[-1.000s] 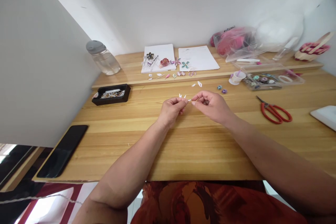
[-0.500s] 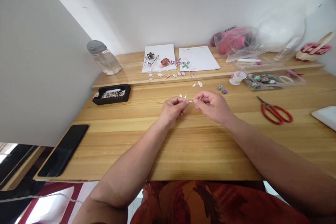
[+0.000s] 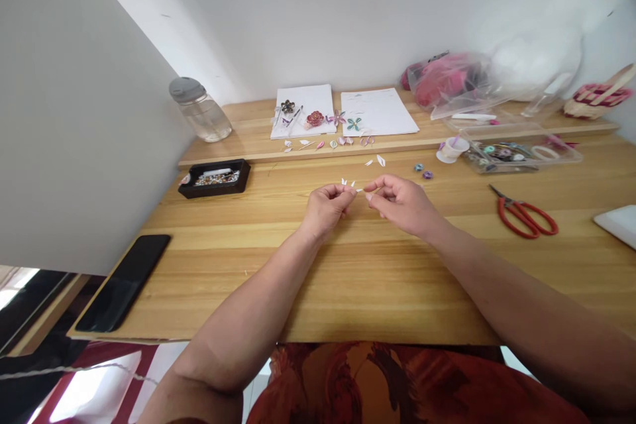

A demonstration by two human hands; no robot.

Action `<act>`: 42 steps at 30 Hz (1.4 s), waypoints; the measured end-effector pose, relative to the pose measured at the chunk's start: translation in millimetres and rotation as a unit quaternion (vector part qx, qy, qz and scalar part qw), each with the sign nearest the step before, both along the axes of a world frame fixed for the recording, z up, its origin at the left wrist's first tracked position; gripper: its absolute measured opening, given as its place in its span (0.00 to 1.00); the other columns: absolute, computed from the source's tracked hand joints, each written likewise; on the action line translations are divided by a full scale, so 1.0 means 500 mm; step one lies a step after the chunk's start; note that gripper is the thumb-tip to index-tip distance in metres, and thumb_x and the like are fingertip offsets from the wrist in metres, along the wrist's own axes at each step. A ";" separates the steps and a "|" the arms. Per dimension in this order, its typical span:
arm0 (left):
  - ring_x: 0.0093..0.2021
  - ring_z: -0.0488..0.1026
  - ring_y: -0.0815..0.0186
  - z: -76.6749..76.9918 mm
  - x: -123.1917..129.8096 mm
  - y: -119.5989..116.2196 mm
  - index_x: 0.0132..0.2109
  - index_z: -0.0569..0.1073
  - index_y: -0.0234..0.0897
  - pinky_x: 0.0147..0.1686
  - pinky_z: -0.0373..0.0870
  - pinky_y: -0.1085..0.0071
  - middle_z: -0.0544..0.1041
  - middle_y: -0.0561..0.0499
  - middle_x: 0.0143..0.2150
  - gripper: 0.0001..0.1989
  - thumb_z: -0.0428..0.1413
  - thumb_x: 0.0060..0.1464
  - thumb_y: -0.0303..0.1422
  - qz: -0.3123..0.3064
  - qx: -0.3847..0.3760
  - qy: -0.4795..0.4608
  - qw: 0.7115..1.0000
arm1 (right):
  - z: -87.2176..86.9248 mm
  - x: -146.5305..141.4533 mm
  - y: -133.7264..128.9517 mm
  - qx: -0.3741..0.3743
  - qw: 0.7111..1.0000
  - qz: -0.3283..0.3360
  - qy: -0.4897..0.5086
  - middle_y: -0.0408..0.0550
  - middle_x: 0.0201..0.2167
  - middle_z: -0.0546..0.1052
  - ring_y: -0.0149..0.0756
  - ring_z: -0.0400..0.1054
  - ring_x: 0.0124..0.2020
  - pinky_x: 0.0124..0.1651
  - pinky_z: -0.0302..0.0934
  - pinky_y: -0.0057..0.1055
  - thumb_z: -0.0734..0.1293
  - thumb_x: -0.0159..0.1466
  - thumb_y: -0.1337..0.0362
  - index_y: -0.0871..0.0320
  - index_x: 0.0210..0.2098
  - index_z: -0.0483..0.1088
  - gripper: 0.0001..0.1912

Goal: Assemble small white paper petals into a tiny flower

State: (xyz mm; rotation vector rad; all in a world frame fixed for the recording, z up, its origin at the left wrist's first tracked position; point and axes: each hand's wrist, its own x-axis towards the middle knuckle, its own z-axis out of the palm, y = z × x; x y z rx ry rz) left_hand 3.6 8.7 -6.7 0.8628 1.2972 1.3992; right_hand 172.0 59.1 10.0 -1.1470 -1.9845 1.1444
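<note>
The left hand [image 3: 325,211] pinches a slim white sliver [image 3: 360,190] between thumb and fingertips over a smooth, streak-grained wooden table [image 3: 377,291], while the right hand [image 3: 400,205] curls just beside it, thumb and forefinger slightly parted; whether they grip anything cannot be told. Leaf-shaped white pieces [image 3: 381,161] lie beyond, and scissors [image 3: 527,215] with looped red handles rest rightward.

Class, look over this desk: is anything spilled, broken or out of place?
Nothing stands out as spilled or damaged. The bottle seems to lean, but that is probably lens stretch. White pieces lie loose beyond the right hand, which looks like ordinary craft clutter.
</note>
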 end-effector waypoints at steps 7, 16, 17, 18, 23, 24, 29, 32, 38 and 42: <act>0.20 0.60 0.75 -0.010 -0.008 0.006 0.31 0.76 0.34 0.22 0.55 0.75 0.68 0.56 0.20 0.15 0.66 0.44 0.42 0.021 0.025 0.068 0.997 | 0.015 0.000 -0.012 0.052 0.997 0.001 -0.048 0.44 0.24 0.75 0.32 0.66 0.24 0.29 0.57 0.30 0.68 0.59 0.58 0.57 0.29 0.72 0.09; 0.21 0.60 0.75 0.000 -0.003 -0.001 0.31 0.76 0.33 0.23 0.55 0.75 0.70 0.56 0.22 0.15 0.65 0.44 0.41 -0.019 0.031 0.083 0.996 | 0.026 0.014 0.001 0.112 0.993 -0.036 -0.022 0.38 0.19 0.65 0.28 0.56 0.21 0.26 0.50 0.29 0.68 0.59 0.58 0.57 0.28 0.72 0.08; 0.21 0.60 0.75 0.001 -0.002 -0.002 0.32 0.76 0.33 0.23 0.55 0.75 0.70 0.56 0.22 0.15 0.66 0.44 0.42 -0.023 0.031 0.082 0.996 | 0.027 0.014 0.003 0.112 0.993 -0.038 -0.022 0.38 0.18 0.64 0.28 0.55 0.21 0.26 0.50 0.29 0.68 0.59 0.58 0.57 0.28 0.72 0.09; 0.22 0.60 0.75 0.002 -0.002 -0.003 0.32 0.76 0.33 0.23 0.55 0.75 0.70 0.56 0.22 0.16 0.66 0.44 0.42 -0.027 0.031 0.081 0.996 | 0.029 0.015 0.003 0.112 0.993 -0.040 -0.022 0.38 0.18 0.63 0.28 0.55 0.21 0.26 0.49 0.29 0.68 0.59 0.58 0.57 0.28 0.72 0.09; 0.22 0.60 0.75 0.004 -0.003 -0.004 0.32 0.76 0.33 0.23 0.55 0.75 0.69 0.56 0.22 0.17 0.66 0.43 0.43 -0.031 0.029 0.080 0.996 | 0.031 0.015 0.005 0.119 0.992 -0.043 -0.022 0.37 0.18 0.62 0.28 0.54 0.21 0.26 0.48 0.29 0.68 0.59 0.57 0.57 0.29 0.73 0.10; 0.22 0.60 0.75 0.004 -0.003 -0.004 0.32 0.76 0.33 0.24 0.56 0.75 0.69 0.56 0.22 0.17 0.66 0.43 0.43 -0.031 0.027 0.078 0.996 | 0.030 0.016 0.006 0.116 0.992 -0.045 -0.021 0.38 0.18 0.63 0.28 0.54 0.21 0.26 0.48 0.29 0.68 0.59 0.57 0.57 0.29 0.73 0.10; 0.22 0.60 0.75 0.006 -0.004 -0.003 0.31 0.76 0.34 0.24 0.56 0.75 0.69 0.56 0.22 0.18 0.67 0.42 0.44 -0.037 0.029 0.056 0.997 | 0.018 0.019 0.025 0.076 0.996 -0.041 0.001 0.40 0.21 0.68 0.29 0.58 0.23 0.27 0.50 0.29 0.69 0.58 0.54 0.58 0.30 0.74 0.12; 0.22 0.60 0.75 0.008 -0.004 -0.004 0.32 0.76 0.33 0.24 0.56 0.75 0.68 0.56 0.22 0.17 0.67 0.42 0.44 -0.038 0.030 0.038 0.998 | 0.005 0.017 0.032 0.034 0.999 -0.032 0.010 0.41 0.22 0.69 0.29 0.58 0.22 0.26 0.51 0.29 0.69 0.58 0.53 0.58 0.31 0.73 0.13; 0.21 0.59 0.75 0.007 -0.007 -0.001 0.31 0.76 0.33 0.24 0.55 0.75 0.68 0.56 0.21 0.16 0.66 0.43 0.42 0.004 0.034 0.024 0.999 | -0.006 0.000 0.003 0.036 0.999 0.004 -0.006 0.42 0.22 0.71 0.30 0.60 0.22 0.26 0.52 0.29 0.67 0.60 0.56 0.57 0.31 0.72 0.10; 0.21 0.59 0.75 0.001 -0.008 0.003 0.31 0.76 0.32 0.23 0.55 0.75 0.68 0.56 0.21 0.15 0.65 0.46 0.41 0.024 0.041 0.074 0.996 | 0.011 -0.005 -0.022 0.119 0.993 0.008 -0.016 0.39 0.19 0.66 0.28 0.56 0.21 0.27 0.51 0.28 0.67 0.60 0.60 0.57 0.30 0.73 0.07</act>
